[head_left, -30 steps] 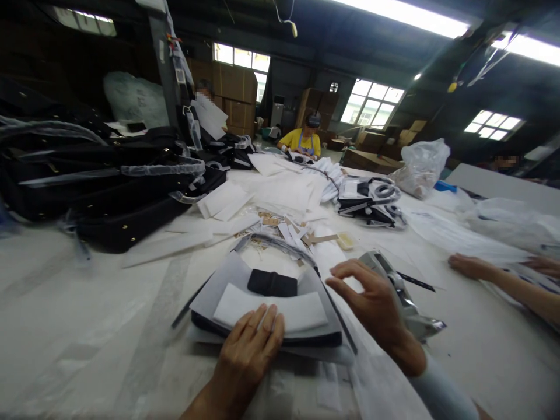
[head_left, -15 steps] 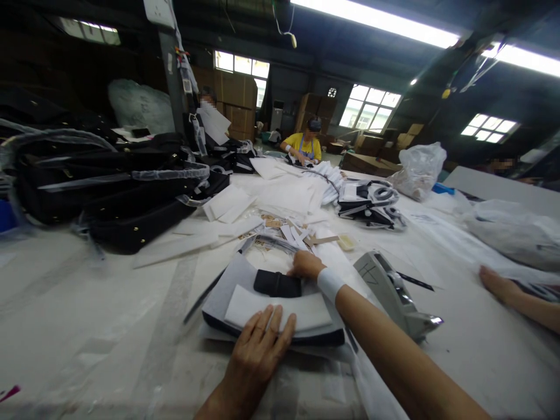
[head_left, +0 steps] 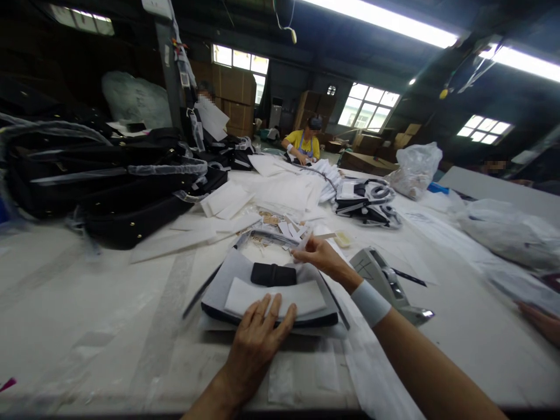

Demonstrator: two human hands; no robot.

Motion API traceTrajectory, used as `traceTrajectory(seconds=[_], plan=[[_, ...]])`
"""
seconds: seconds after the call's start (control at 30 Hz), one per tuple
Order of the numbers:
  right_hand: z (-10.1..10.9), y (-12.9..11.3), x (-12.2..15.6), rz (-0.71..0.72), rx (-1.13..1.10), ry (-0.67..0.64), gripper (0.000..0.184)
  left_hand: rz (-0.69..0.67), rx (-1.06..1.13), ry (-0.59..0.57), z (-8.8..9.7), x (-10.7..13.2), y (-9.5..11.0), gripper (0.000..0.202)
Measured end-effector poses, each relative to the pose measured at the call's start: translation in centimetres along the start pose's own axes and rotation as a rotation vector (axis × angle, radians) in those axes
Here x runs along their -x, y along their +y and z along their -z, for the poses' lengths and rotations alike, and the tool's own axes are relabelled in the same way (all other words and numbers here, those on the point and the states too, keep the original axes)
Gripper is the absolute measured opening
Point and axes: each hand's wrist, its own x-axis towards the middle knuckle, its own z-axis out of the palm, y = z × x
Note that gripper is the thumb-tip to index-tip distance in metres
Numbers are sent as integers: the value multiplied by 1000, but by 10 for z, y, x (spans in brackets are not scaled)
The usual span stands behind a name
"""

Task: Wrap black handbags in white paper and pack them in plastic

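Note:
A dark bag (head_left: 280, 320) lies flat before me on the table, covered with pale grey wrapping paper (head_left: 231, 269). Across its lower part is a folded white foam sheet (head_left: 301, 294); a black strap piece with a band (head_left: 273, 275) sits just above. My left hand (head_left: 262, 332) rests flat on the foam sheet with fingers apart. At the bag's upper right, by the plastic-covered handle (head_left: 258, 235), my right hand (head_left: 324, 256) pinches a thin translucent wrapping (head_left: 304, 240). Its exact edge is blurred.
A grey tape dispenser (head_left: 380, 280) stands right of the bag. Cardboard and paper scraps (head_left: 280, 224) lie beyond it. Black bags (head_left: 126, 204) are piled left, another wrapped bag (head_left: 365, 201) at back right. A co-worker in yellow (head_left: 304, 143) sits opposite; another person's hand (head_left: 540, 321) is far right.
My right hand has turned and shifted slightly right and up, and the translucent wrapping now shows above its fingers. The left hand stays on the foam. The other person's hand moved right.

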Motion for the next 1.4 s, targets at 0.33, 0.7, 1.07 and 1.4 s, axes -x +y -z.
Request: traceTrajectory(seconds=[0.33, 0.7, 1.07, 1.4], plan=[[-7, 4, 63, 69, -49, -254, 50, -82, -89, -42, 8, 0, -1, 53], [-29, -17, 167, 657, 502, -170, 14, -142, -33, -132, 15, -4, -14, 55], [-89, 46, 177, 575, 373, -267, 14, -185, 2, -111, 19, -1, -44, 50], [-54, 44, 197, 443, 373, -315, 10, -155, 0, -116, 32, 9, -42, 49]])
